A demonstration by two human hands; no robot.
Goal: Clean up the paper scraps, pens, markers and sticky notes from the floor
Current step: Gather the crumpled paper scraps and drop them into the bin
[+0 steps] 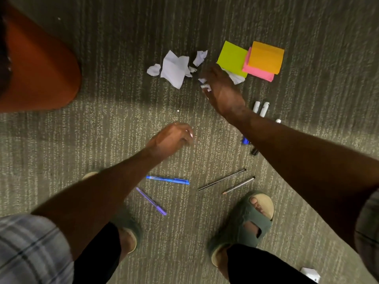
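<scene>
- Your right hand (221, 89) pinches small paper scraps (205, 86), between the crumpled paper (174, 68) and 3 sticky-note pads (264, 57) on the carpet (123, 48).
- Your left hand (174, 138) hovers loosely curled, holding nothing.
- 2 blue pens (168, 179) lie near your left sandal (131, 224).

Three sticky-note pads (232, 58), two pens (167, 179), two pencils (221, 179), three markers (264, 109), about seven paper scraps (174, 68).

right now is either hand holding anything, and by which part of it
The right hand pinches small paper scraps in its fingers; the scraps are crumpled, so no particular part. The left hand seems empty.
</scene>
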